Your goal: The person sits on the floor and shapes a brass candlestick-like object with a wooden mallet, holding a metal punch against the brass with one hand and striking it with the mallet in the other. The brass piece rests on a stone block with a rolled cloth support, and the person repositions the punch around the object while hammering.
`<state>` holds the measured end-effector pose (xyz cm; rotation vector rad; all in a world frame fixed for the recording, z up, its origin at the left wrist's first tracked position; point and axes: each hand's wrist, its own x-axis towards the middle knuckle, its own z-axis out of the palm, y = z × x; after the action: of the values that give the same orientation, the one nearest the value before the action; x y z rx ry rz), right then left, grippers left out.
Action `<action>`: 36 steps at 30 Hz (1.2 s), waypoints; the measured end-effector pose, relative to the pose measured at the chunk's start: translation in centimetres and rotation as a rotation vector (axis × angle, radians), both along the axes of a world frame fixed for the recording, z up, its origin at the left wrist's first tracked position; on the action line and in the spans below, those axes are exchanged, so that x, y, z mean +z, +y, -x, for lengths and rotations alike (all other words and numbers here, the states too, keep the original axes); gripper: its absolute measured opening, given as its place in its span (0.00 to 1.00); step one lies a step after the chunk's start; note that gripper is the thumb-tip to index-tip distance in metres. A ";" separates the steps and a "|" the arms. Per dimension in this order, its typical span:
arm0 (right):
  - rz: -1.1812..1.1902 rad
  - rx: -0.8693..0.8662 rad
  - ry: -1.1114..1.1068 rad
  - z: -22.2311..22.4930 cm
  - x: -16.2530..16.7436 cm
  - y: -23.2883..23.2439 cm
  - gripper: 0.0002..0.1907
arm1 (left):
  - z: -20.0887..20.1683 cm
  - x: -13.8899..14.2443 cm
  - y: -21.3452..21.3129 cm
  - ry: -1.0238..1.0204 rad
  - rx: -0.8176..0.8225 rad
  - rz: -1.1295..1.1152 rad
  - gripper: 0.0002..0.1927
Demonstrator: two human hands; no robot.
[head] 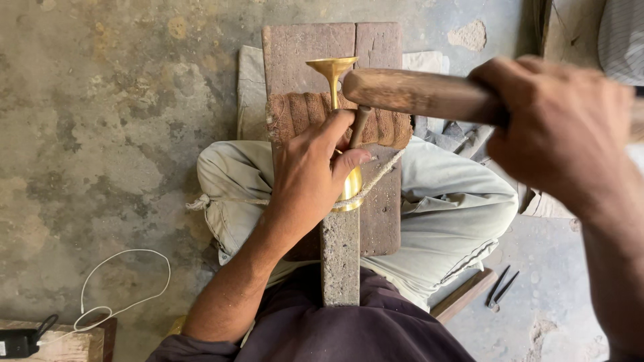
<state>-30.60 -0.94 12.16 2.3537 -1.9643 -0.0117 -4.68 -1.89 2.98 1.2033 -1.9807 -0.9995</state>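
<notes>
Left hand gripping brass goblet, right hand raising mallet

no packages, signs or screens show here. the one label is a small white patch on a black adapter at the bottom left corner.

Shiny brass goblet lying lengthwise on a wooden board across the lap, flared end pointing away, with a wooden-handled hammer raised just above it.
</notes>
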 end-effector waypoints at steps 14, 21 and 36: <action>-0.040 -0.006 -0.073 0.6 -0.3 0.8 0.19 | 0.0 0.0 0.3 -0.029 -0.013 -0.022 0.16; -0.018 -0.129 -0.194 -0.1 0.5 1.9 0.18 | -0.3 0.4 0.7 0.078 -0.012 -0.041 0.15; -0.093 -0.096 0.044 0.4 0.2 3.1 0.17 | -0.7 0.2 0.4 0.013 -0.040 -0.035 0.18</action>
<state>-31.03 2.16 12.33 2.2896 -2.0974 -0.1631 -3.95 -1.45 3.14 1.1768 -1.9926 -1.0633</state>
